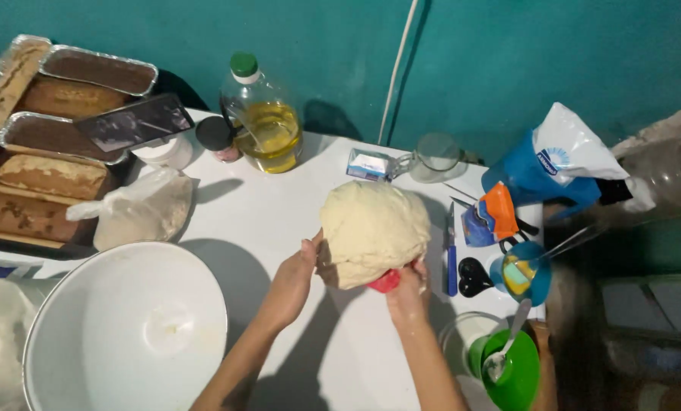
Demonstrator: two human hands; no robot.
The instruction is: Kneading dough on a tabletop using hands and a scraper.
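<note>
A large white bowl point(127, 327) sits at the near left of the white surface point(256, 228). Loaf tins point(59, 137) are stacked at far left, with a tied plastic bag point(138, 209) beside them. An oil bottle point(264, 118) stands against the teal wall. A green cup point(515, 373) with a spoon sits near right; a blue-handled knife point(451, 255) lies alongside.

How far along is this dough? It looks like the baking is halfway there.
Mixing looks done: the white bowl sits nearly empty, and the dough holds together as one lump. In hand now: the left hand and right hand lift it above the white table, with something red beneath it. Baked loaves sit at the far left. This dough is not yet shaped or panned.
</note>
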